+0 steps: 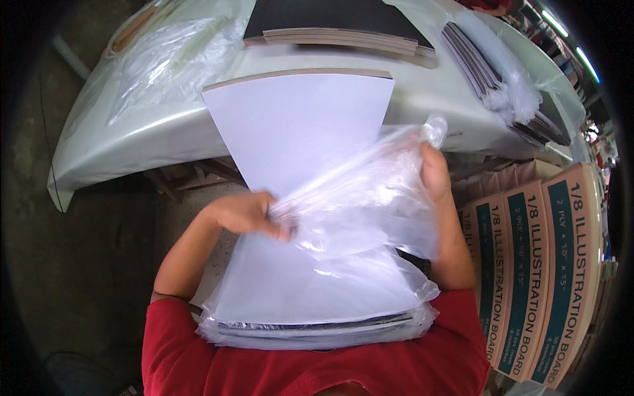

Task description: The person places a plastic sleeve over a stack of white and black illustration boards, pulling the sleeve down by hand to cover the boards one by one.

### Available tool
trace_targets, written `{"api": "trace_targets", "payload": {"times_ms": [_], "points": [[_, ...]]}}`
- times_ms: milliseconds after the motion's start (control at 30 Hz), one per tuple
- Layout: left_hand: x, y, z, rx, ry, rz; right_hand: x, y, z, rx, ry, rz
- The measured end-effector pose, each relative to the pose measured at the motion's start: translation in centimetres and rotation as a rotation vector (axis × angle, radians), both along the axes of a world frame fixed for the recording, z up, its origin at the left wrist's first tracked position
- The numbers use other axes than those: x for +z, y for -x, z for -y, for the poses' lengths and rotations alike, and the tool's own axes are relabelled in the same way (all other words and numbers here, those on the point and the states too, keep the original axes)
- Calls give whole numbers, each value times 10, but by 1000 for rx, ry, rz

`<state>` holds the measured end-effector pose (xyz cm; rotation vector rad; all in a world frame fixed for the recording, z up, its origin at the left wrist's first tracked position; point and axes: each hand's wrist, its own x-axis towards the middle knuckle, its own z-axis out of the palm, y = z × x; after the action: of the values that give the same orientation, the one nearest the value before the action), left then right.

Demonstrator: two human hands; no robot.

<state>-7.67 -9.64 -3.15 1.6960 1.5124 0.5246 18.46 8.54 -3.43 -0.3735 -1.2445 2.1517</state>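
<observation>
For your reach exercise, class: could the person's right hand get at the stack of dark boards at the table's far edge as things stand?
Probably not at once: the right hand is gripping the clear plastic bag, and the stack of dark boards lies beyond the white sheet.

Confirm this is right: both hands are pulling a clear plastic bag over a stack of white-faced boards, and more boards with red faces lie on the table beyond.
One detail is wrong. In the head view the boards on the table have black faces, not red. The rest holds: left hand and right hand grip the clear plastic bag over the white-faced stack.
</observation>
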Motion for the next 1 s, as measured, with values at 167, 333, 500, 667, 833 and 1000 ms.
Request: {"api": "trace_targets", "payload": {"times_ms": [167,333,500,667,833,1000], "points": [[-18,30,-3,628,-80,1313,-20,-3,9,236,-238,373],[-51,11,13,358,-192,654,16,21,38,-64,422,-238],[-41,41,23,143,-324,1242,-27,34,11,-413,19,68],[50,42,-9,760,-472,285,32,61,-3,-1194,-1148,494],[28,45,1,715,-1078,-429,25,58,0,-1131,-1584,482],[37,42,43,227,-226,398,24,-15,21,-660,-1035,302]]}}
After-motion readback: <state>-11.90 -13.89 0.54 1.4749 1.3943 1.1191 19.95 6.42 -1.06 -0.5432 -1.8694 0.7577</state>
